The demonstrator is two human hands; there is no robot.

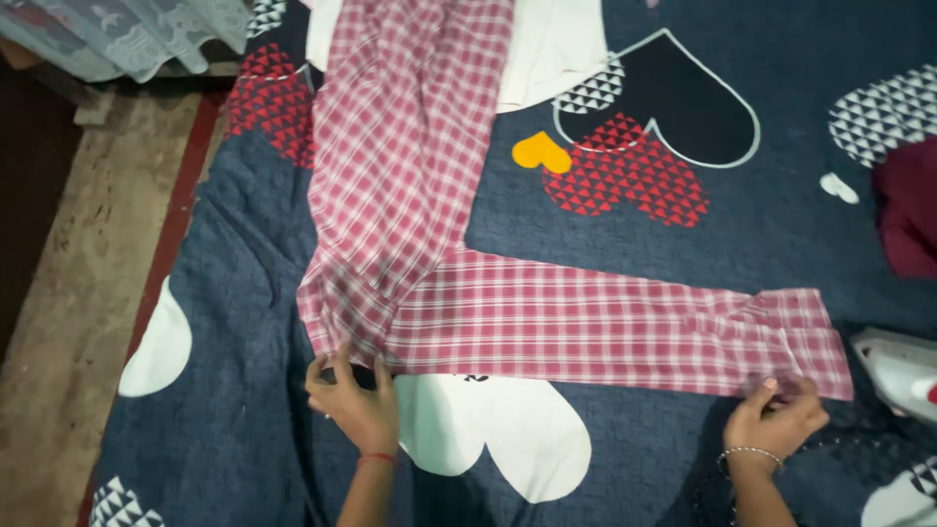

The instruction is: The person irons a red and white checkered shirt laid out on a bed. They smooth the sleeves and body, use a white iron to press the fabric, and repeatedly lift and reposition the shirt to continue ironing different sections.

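Note:
A red and white checked shirt (410,176) lies on a dark blue bedsheet with heart prints (244,293). One long sleeve (605,327) stretches flat to the right. My left hand (353,400) pinches the shirt's near edge where the sleeve joins the body. My right hand (776,418), with a bracelet on the wrist, grips the cuff end of the sleeve (805,366). The top of the shirt runs out of view at the upper edge.
A white garment (556,49) lies under the shirt at the top. A maroon cloth (908,210) sits at the right edge. A white iron (903,371) rests near my right hand. Stone floor (88,254) lies along the left, with lace curtain (127,34) above.

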